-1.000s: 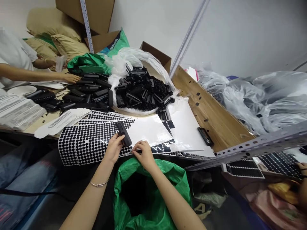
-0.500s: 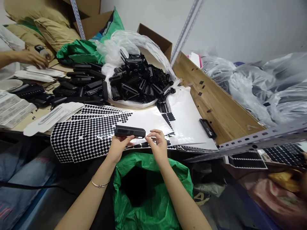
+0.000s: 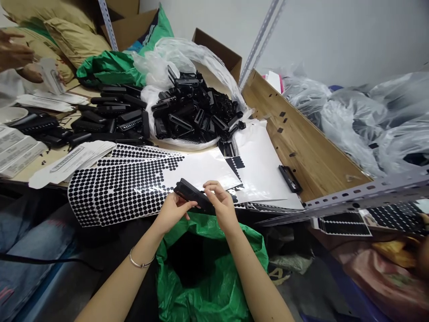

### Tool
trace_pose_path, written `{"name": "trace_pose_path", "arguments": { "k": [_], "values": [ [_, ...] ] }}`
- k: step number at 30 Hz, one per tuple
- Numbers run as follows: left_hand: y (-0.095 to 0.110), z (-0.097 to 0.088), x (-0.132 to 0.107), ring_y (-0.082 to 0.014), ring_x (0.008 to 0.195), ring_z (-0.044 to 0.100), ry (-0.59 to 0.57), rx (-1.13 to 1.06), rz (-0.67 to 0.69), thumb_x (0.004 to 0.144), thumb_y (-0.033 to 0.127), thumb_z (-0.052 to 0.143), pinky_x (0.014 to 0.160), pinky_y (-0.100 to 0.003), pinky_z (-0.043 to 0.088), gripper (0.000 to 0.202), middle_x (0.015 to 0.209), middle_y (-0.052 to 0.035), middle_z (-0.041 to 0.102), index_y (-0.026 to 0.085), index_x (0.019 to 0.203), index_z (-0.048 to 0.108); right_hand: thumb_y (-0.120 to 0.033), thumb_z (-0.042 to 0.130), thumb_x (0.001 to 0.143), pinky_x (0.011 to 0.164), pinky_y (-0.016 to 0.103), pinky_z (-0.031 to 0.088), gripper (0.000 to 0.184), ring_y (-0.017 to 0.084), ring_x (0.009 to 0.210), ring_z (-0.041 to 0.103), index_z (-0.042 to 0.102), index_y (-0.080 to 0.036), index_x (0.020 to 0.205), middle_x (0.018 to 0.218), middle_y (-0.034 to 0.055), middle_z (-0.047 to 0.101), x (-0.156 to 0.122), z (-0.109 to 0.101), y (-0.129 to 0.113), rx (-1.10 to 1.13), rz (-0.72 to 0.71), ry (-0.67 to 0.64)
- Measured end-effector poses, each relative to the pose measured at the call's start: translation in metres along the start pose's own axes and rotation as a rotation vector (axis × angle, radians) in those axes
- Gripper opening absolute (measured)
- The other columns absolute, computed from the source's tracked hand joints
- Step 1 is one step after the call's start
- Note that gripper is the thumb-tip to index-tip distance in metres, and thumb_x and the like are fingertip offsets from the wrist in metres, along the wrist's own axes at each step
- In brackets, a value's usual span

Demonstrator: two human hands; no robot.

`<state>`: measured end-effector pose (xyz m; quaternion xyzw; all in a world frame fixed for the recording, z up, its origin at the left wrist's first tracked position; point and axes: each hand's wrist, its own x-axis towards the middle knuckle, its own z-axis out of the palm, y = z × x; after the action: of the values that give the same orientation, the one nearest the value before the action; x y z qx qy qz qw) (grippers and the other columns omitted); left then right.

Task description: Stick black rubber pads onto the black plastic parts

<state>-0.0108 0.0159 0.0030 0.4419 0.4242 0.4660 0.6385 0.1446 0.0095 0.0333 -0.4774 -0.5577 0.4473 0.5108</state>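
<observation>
A long, narrow black plastic piece (image 3: 191,191) is held above the front edge of the table, slanting down to the right. My left hand (image 3: 172,212) is closed around its left part, thumb on the near side. At its right end, my right hand (image 3: 224,206) grips with thumb and fingers; what the fingertips touch there is partly hidden. Behind the hands lie sheets of round black stickers (image 3: 124,190), the nearest partly peeled to bare white backing. Below my hands hangs a green sack (image 3: 214,273) with its mouth wide.
Many similar black pieces (image 3: 191,112) are heaped in a clear plastic bag, with more loose to the left. Printed cards (image 3: 70,163) lie front left. A wooden board (image 3: 301,134) and metal rail (image 3: 362,194) bound the right. A co-worker's hands (image 3: 16,53) hold a white card.
The black piece has turned from level to slanting down rightward, and my right hand has come round its right end. At far left, the co-worker's hands have risen with a white card.
</observation>
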Motion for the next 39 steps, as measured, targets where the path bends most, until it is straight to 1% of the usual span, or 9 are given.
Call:
{"name": "trace_pose_path", "arguments": {
  "k": [2,5,9,15,21,24,31,39],
  "values": [
    [-0.001,0.0,-0.001,-0.0209,0.058,0.068,0.014,0.005,0.015,0.063,0.029,0.079,0.036,-0.023,0.05,0.02,0.073,-0.0086,0.076,0.014,0.074,0.071,-0.043,0.061,0.084,0.088,0.035,0.046,0.022,0.02,0.096,0.055,0.061,-0.023,0.075,0.099,0.0045,0.056,-0.001,0.003,0.001,0.02,0.044,-0.071],
    [-0.002,-0.001,0.0,-0.019,0.055,0.067,0.018,0.026,0.02,0.064,0.029,0.077,0.036,-0.023,0.05,0.02,0.075,-0.0076,0.076,0.014,0.076,0.072,-0.045,0.061,0.085,0.083,0.033,0.047,0.024,0.02,0.094,0.055,0.061,-0.022,0.077,0.097,0.0047,0.054,-0.003,0.006,0.004,0.019,0.038,-0.095],
    [-0.002,-0.002,0.001,-0.0171,0.051,0.065,0.008,0.057,0.007,0.064,0.029,0.077,0.037,-0.023,0.05,0.02,0.076,-0.0073,0.077,0.013,0.076,0.073,-0.043,0.06,0.087,0.079,0.032,0.047,0.023,0.018,0.09,0.054,0.062,-0.022,0.078,0.095,0.0044,0.053,-0.004,0.007,0.008,0.0,-0.001,-0.082],
    [0.0,0.0,-0.001,-0.0139,0.043,0.06,0.046,0.074,0.007,0.062,0.03,0.076,0.035,-0.022,0.049,0.02,0.073,-0.0072,0.077,0.013,0.073,0.074,-0.037,0.056,0.09,0.075,0.031,0.048,0.019,0.019,0.091,0.054,0.059,-0.023,0.079,0.094,0.0046,0.052,-0.004,0.011,0.015,-0.071,-0.065,-0.043],
    [-0.002,0.0,-0.002,-0.0139,0.042,0.06,0.061,0.067,0.011,0.061,0.03,0.077,0.034,-0.022,0.049,0.021,0.07,-0.0069,0.076,0.013,0.072,0.074,-0.031,0.055,0.09,0.073,0.031,0.048,0.015,0.019,0.092,0.055,0.058,-0.022,0.078,0.093,0.0044,0.052,-0.006,0.013,0.018,-0.113,-0.104,-0.017],
    [-0.003,0.001,-0.002,-0.0129,0.039,0.058,0.075,0.076,0.0,0.061,0.031,0.078,0.034,-0.023,0.05,0.022,0.068,-0.0067,0.075,0.012,0.071,0.073,-0.029,0.055,0.09,0.074,0.031,0.048,0.014,0.019,0.09,0.055,0.058,-0.022,0.078,0.092,0.0043,0.053,-0.006,0.014,0.017,-0.139,-0.119,0.002],
    [-0.001,0.003,-0.003,-0.0139,0.043,0.06,0.107,0.092,-0.002,0.06,0.03,0.077,0.034,-0.022,0.05,0.021,0.068,-0.0061,0.075,0.012,0.071,0.073,-0.024,0.052,0.09,0.075,0.032,0.047,0.013,0.018,0.089,0.055,0.057,-0.023,0.079,0.093,0.0042,0.053,-0.007,0.018,0.015,-0.219,-0.162,0.034],
    [-0.002,0.003,-0.003,-0.0141,0.044,0.061,0.139,0.043,-0.002,0.058,0.03,0.077,0.033,-0.022,0.048,0.022,0.069,-0.0064,0.075,0.013,0.07,0.073,-0.023,0.055,0.089,0.075,0.032,0.049,0.011,0.018,0.087,0.056,0.059,-0.023,0.079,0.09,0.0038,0.053,-0.006,0.019,0.015,-0.271,-0.177,0.044]
  ]
}}
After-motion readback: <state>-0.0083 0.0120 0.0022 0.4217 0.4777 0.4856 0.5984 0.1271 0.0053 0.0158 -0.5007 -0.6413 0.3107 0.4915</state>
